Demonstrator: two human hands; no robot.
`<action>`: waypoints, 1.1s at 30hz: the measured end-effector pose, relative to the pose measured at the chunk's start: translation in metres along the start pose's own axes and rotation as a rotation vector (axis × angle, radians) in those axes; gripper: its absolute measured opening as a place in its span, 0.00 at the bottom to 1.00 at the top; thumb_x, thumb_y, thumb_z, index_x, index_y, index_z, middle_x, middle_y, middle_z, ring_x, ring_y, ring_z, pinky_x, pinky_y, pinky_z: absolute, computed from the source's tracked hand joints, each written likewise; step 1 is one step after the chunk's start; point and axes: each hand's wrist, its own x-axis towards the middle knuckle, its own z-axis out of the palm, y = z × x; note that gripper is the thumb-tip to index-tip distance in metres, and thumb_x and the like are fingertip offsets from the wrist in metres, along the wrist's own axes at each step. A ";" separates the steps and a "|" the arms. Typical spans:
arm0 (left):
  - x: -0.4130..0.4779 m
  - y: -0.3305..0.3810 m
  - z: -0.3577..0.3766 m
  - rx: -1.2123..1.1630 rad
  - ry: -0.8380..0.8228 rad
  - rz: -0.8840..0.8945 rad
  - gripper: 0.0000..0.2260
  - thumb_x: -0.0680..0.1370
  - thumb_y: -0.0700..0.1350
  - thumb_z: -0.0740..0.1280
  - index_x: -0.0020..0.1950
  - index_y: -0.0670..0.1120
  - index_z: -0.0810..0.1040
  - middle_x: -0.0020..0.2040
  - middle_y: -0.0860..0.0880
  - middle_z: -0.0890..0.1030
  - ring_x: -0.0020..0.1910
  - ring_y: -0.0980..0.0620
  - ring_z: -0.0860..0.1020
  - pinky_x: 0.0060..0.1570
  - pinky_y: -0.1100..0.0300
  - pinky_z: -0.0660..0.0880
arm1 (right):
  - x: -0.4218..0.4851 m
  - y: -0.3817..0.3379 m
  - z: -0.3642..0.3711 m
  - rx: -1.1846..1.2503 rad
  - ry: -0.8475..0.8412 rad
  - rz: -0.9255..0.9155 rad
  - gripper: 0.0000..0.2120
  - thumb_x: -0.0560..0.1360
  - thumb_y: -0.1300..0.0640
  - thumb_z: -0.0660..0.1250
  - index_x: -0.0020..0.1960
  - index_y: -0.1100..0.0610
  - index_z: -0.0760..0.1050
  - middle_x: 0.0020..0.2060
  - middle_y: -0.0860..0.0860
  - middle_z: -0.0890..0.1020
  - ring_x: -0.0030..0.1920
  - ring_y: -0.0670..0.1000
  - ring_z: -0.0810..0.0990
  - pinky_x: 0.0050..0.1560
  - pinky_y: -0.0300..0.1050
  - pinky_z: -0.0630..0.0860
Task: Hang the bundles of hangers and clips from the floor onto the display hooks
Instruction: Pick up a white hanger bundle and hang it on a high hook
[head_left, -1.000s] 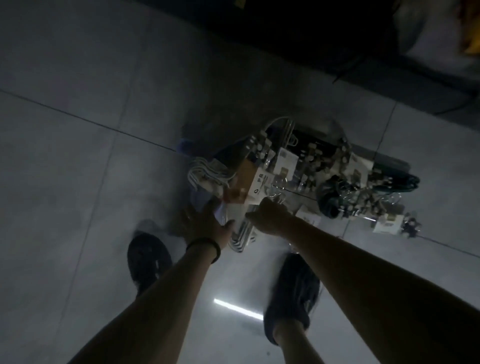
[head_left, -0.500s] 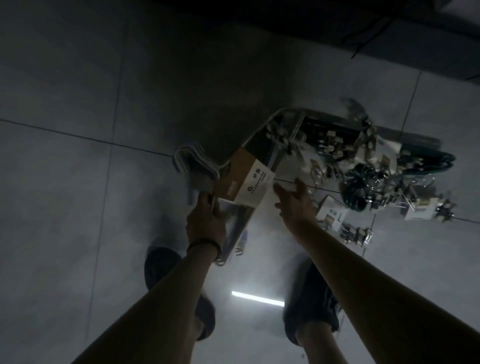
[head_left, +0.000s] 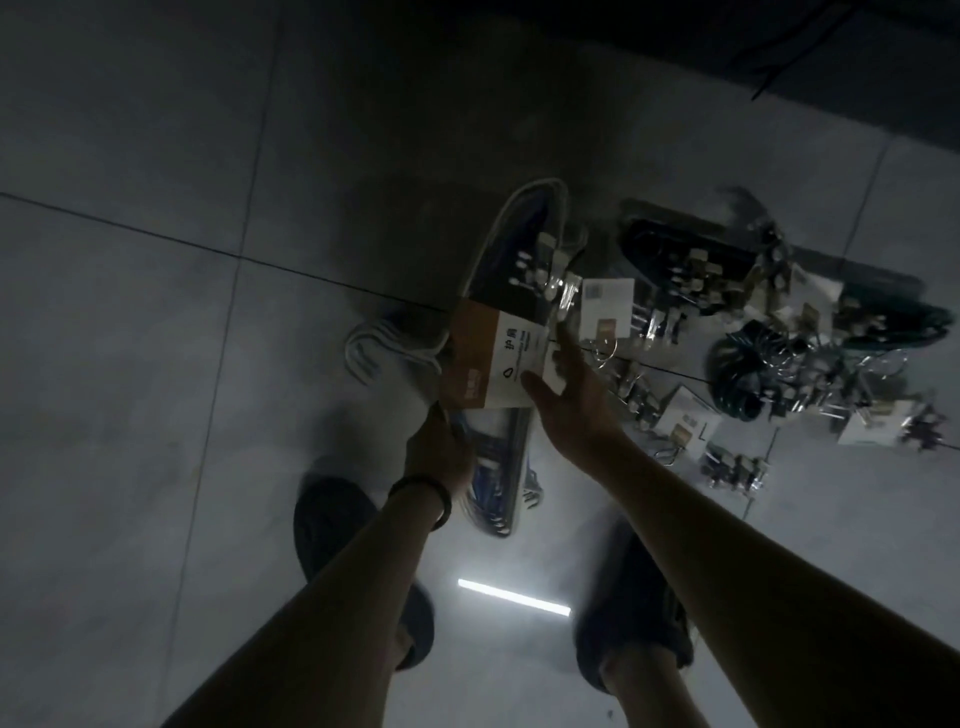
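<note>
Grey floor tiles (head_left: 130, 312) lay under a bundle of hangers (head_left: 519, 270) wrapped in a brown-and-white card label (head_left: 493, 364). The left hand (head_left: 439, 457) gripped the bundle just below the label, fingers curled round it. The right hand (head_left: 571, 405) was spread, its straight fingers touching the label's right edge. More bundles of hangers and clips (head_left: 753, 332) lay on the floor to the right.

two hands: left hand (head_left: 436, 457), right hand (head_left: 571, 410). two shoes (head_left: 332, 525) (head_left: 639, 613). one wristband (head_left: 441, 500). one held bundle (head_left: 493, 358). three white cards (head_left: 608, 306) (head_left: 685, 423) (head_left: 872, 428) in the pile (head_left: 743, 369); its bundles too blurred to count.
</note>
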 end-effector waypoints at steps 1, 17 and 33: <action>0.001 -0.002 0.001 -0.009 -0.005 0.006 0.13 0.86 0.42 0.59 0.70 0.48 0.73 0.53 0.46 0.81 0.49 0.47 0.80 0.45 0.56 0.76 | 0.004 -0.002 -0.003 0.040 0.019 -0.021 0.42 0.84 0.56 0.67 0.85 0.42 0.41 0.70 0.51 0.77 0.65 0.42 0.72 0.56 0.32 0.77; 0.013 0.012 0.009 0.036 0.190 -0.037 0.11 0.83 0.46 0.69 0.64 0.47 0.79 0.56 0.45 0.85 0.56 0.42 0.83 0.55 0.49 0.81 | -0.012 -0.008 -0.067 -0.300 0.371 0.158 0.40 0.82 0.53 0.69 0.85 0.43 0.48 0.84 0.58 0.40 0.75 0.62 0.68 0.44 0.29 0.75; -0.008 -0.070 -0.046 -0.023 0.253 -0.195 0.13 0.84 0.45 0.65 0.39 0.46 0.76 0.30 0.50 0.75 0.29 0.53 0.73 0.30 0.60 0.68 | -0.017 -0.019 0.054 -0.008 -0.288 0.177 0.26 0.77 0.42 0.75 0.68 0.53 0.72 0.55 0.51 0.83 0.50 0.48 0.85 0.44 0.40 0.79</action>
